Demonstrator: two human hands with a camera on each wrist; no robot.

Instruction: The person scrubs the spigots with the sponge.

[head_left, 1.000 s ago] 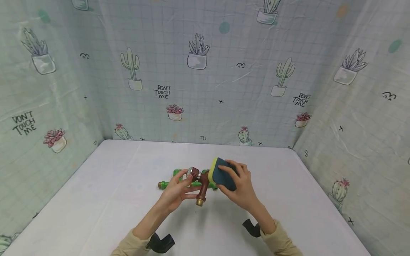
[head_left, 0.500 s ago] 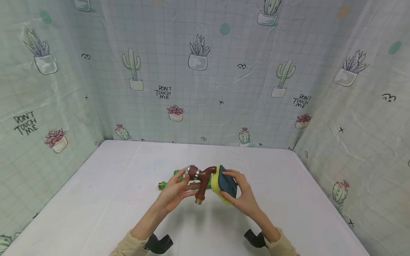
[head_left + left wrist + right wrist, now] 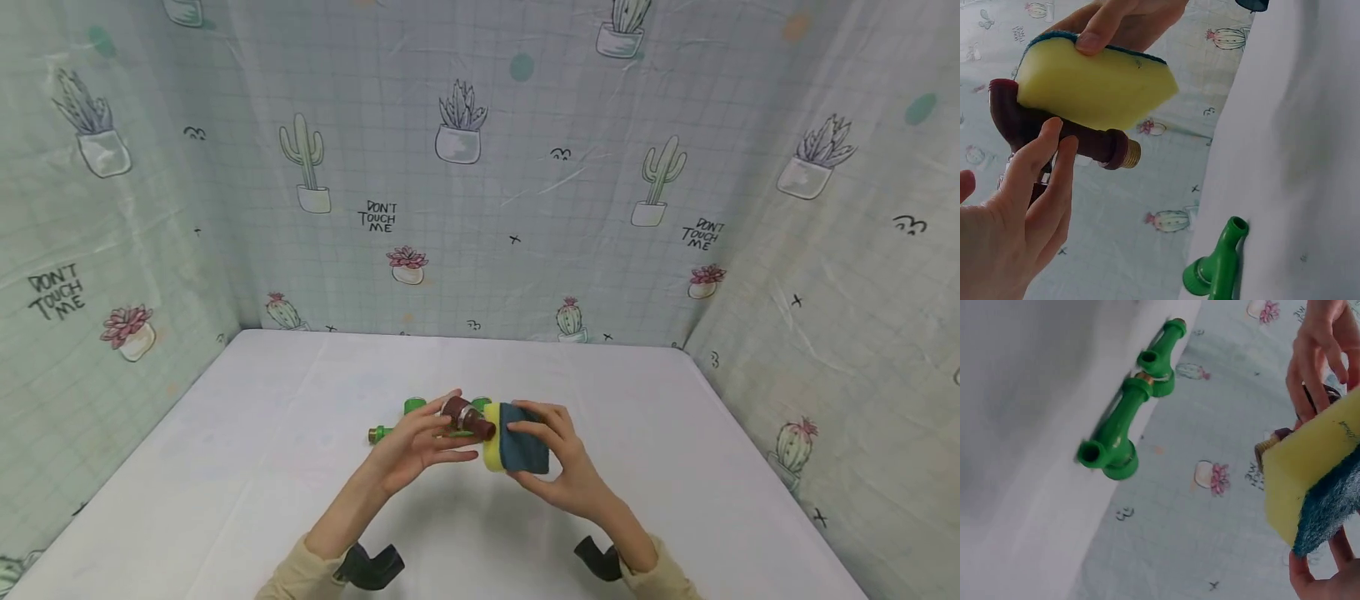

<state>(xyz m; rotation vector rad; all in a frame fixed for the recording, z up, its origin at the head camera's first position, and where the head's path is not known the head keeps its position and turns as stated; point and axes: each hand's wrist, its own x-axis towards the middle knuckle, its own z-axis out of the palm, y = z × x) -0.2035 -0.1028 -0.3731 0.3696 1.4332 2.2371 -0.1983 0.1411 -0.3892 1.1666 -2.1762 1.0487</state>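
Note:
My left hand [image 3: 408,452] grips a brown tap [image 3: 471,418] by its handle end, above the table. In the left wrist view, the tap's body [image 3: 1088,140] lies along the sponge, its brass threaded end [image 3: 1132,154] sticking out. My right hand [image 3: 568,471] holds a yellow sponge [image 3: 1088,87] with a dark blue scouring layer [image 3: 527,450], thumb and fingers at its edges. The sponge's yellow side faces the tap and is right against it. From the right wrist view, the sponge [image 3: 1310,462] hides most of the tap.
Behind the hands, two green taps [image 3: 1117,428] [image 3: 1163,356] lie in line on the white table [image 3: 300,483]. Patterned cloth [image 3: 517,192] walls the back and sides. Black curved pieces [image 3: 372,568] [image 3: 597,558] show at both wrists.
The tap has turned from a side-on pose, so its threaded end no longer shows in the head view. The sponge has gone down from the spout, swung away, then come back against the tap.

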